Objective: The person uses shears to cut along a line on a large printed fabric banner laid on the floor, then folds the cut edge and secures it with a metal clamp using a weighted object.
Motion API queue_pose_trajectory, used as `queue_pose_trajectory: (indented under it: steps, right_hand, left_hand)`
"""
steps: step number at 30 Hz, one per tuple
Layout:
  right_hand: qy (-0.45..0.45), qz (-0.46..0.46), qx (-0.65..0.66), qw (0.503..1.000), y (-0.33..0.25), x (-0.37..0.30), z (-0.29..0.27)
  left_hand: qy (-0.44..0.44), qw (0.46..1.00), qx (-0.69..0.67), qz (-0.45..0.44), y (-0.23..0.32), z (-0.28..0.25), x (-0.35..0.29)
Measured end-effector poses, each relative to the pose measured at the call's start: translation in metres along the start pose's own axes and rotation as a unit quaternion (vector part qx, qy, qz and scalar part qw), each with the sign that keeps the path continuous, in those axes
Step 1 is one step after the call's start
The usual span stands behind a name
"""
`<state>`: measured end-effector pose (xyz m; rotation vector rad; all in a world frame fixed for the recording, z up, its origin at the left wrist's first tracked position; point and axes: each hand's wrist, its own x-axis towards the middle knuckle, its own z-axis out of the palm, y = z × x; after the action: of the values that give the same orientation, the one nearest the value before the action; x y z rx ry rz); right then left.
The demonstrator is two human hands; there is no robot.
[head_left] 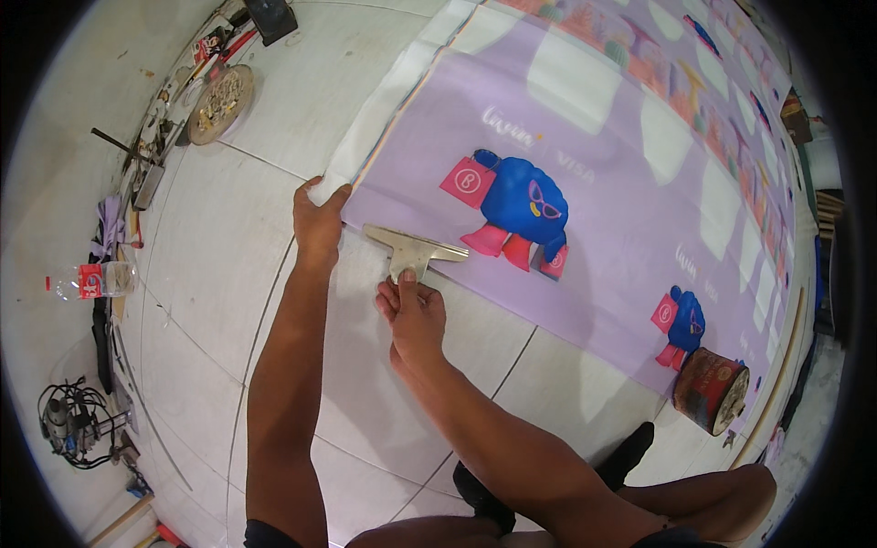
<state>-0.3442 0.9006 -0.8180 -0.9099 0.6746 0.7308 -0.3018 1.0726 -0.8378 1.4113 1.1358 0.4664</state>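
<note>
A large lilac printed sheet (411, 173) with blue cartoon figures lies on the tiled floor, several layers showing at its left edge. My left hand (320, 219) holds its near left corner, thumb on the edge; the fingers beneath are partly hidden. In my right hand (416, 315) is a wide metal bulldog clip (416, 247), pinched by its handle with the thumb on top. Its jaw lies along the sheet's near edge, just right of my left hand. Whether the jaw grips the layers, I cannot tell.
A rusty round tin (711, 391) sits on the sheet's near right corner. Along the left wall are a round dish of small bits (221, 105), a plastic bottle (96, 280), a power tool with coiled cable (78, 422) and loose tools. My dark-clad feet (626, 454) are close below.
</note>
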Motion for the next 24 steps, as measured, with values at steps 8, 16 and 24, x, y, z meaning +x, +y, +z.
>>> queue_pose_trajectory:
  steps: [8, 16, 24]
  right_hand:
    - [0.018, 0.036, -0.036, 0.999, 0.006, -0.02, -0.003]
    - [0.032, -0.004, 0.003, 0.999, 0.004, -0.005, 0.018]
    - [0.033, 0.026, -0.04, 0.998, 0.016, -0.019, 0.01]
  left_hand:
    - [0.028, 0.999, -0.025, 0.007, -0.013, 0.0, 0.006]
    - [0.022, 0.999, 0.008, 0.03, -0.016, 0.003, 0.01]
    - [0.045, 0.996, 0.046, 0.054, -0.016, 0.0, 0.008]
